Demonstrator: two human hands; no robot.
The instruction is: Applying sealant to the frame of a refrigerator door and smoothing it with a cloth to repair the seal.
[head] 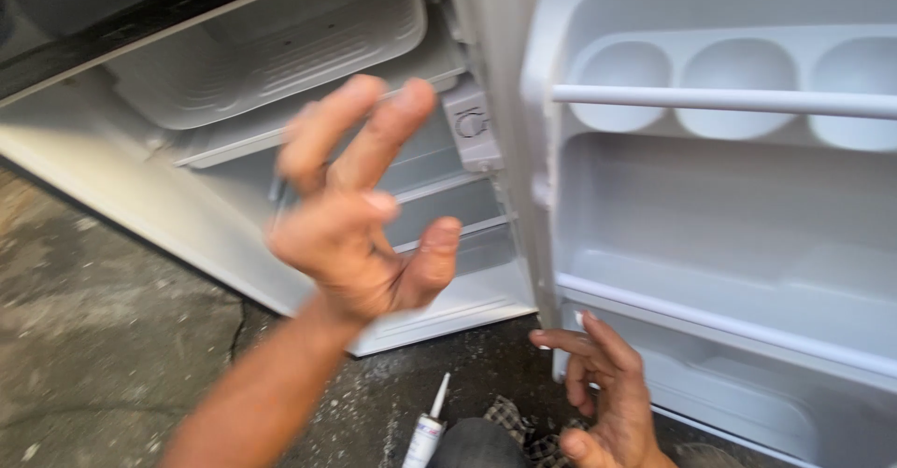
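Note:
A small white fridge [234, 244] stands open on the ground, its inside bare. My left hand [360, 211] is raised in front of the fridge's opening, fingers spread and curled, holding nothing. My right hand [603, 393] is low at the bottom corner of the open fridge door [729, 206], fingers loosely bent, fingertips close to the door's lower edge; it holds nothing. A white sealant tube [427, 426] with a pointed nozzle lies on the ground between my arms.
The door has a white rail [729, 101] across an egg shelf with round hollows. A thermostat dial [472, 127] sits on the fridge's inner right wall. A freezer tray [280, 48] is at the top. The ground is rough grey concrete [93, 337].

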